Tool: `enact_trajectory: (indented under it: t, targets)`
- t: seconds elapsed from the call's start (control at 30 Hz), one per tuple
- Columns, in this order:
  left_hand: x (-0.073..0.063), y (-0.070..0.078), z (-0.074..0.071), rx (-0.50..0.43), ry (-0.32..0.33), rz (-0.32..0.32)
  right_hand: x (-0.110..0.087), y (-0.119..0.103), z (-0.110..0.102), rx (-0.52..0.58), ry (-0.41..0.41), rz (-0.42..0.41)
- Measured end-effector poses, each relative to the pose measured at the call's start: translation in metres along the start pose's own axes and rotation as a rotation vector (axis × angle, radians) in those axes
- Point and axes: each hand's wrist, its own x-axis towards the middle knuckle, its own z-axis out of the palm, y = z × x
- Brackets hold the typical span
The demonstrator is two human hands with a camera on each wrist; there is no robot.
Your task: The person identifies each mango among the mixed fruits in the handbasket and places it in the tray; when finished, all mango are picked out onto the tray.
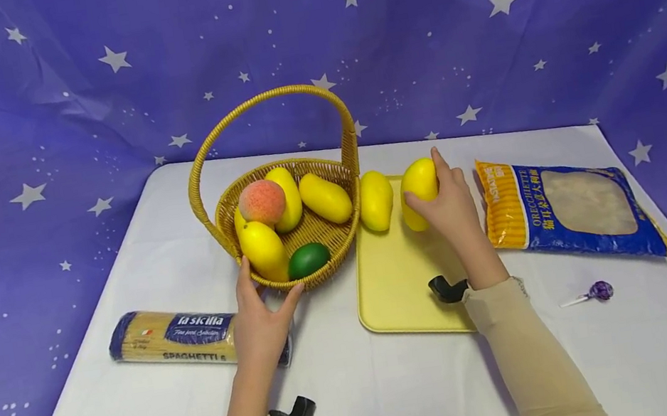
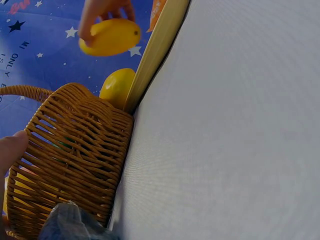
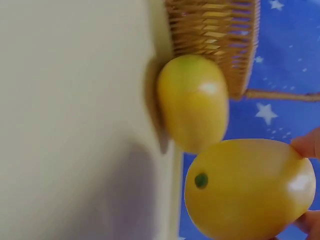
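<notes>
Yellow mango (image 1: 420, 179) sits between the thumb and fingers of the right hand (image 1: 450, 201), which are clamped on its sides, right of centre in the head view; the right wrist view shows fingertips at its right end and a green stem spot at its left. Just left of it, a second mango (image 1: 376, 200) lies on the upper-left edge of a yellow tray (image 1: 394, 292), beside the wicker basket (image 2: 75, 155). Left of centre, the left hand (image 1: 263, 323) rests on the basket's near rim, thumb and forefinger spread apart. Inside lie a peach (image 1: 262, 203), yellow fruits (image 1: 264, 251) and a green fruit (image 1: 309, 260). Spaghetti (image 1: 171, 336) lies lower left, orecchiette (image 1: 587, 199) right.
</notes>
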Motion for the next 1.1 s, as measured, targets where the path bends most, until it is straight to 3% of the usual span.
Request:
enact_trajectory:
  t: [0.4, 1.1]
  targets:
    - [-0.001, -0.001, 0.002, -0.001, 0.012, 0.008, 0.026, 0.02, 0.018, -0.112, -0.151, 0.091]
    - [0.0, -0.002, 0.003, 0.024, 0.036, 0.03, 0.042, 0.028, 0.03, -0.147, -0.212, 0.147]
